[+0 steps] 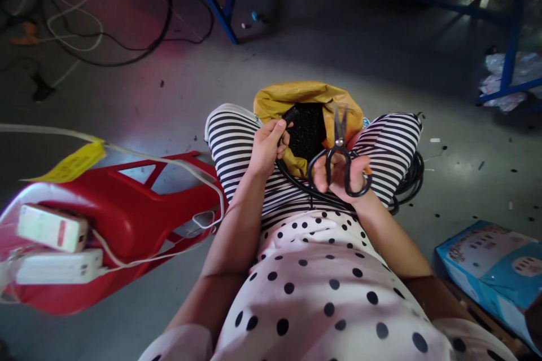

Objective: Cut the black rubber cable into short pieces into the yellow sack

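Note:
My left hand [270, 146] is closed round the end of a black corrugated tube [300, 183], over the left rim of a yellow sack. The tube runs down across my lap towards the right. In my right hand [345, 175] is a pair of scissors [339, 144] with black loop handles, its blades pointing up and slightly apart. Between my knees stands the yellow sack [305, 90] with its top rolled open. Small black pieces [307, 130] fill its inside. A coil of black tube [412, 180] lies beside my right thigh.
To the left is a red stool [127, 220] bearing white power banks or adapters [59, 265] and a white cable with a yellow tag [71, 163]. A blue box [493, 265] sits at the lower right. Blue metal legs [215, 3] and loose cables [139, 56] are ahead.

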The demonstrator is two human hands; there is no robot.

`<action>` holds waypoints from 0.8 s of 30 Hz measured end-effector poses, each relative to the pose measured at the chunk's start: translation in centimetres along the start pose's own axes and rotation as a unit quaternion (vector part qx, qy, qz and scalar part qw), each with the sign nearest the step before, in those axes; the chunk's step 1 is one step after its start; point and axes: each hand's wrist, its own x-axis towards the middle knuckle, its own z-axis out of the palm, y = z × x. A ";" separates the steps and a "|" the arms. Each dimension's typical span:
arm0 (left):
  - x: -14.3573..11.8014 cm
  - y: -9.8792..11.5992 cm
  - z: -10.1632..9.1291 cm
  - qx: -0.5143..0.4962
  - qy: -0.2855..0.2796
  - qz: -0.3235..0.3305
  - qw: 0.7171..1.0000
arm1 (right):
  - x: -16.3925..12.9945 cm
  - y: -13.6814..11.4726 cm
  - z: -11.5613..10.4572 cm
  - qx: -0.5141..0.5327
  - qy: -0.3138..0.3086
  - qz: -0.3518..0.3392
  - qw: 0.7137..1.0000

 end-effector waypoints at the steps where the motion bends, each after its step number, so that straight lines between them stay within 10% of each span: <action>1: 0.0 0.0 0.0 0.001 0.002 -0.003 1.000 | 0.0 0.0 0.0 0.007 0.001 0.005 1.000; 24: 0.3 -0.3 0.0 0.000 0.026 -0.032 0.999 | -0.6 0.1 -0.2 0.019 -0.043 -0.085 0.995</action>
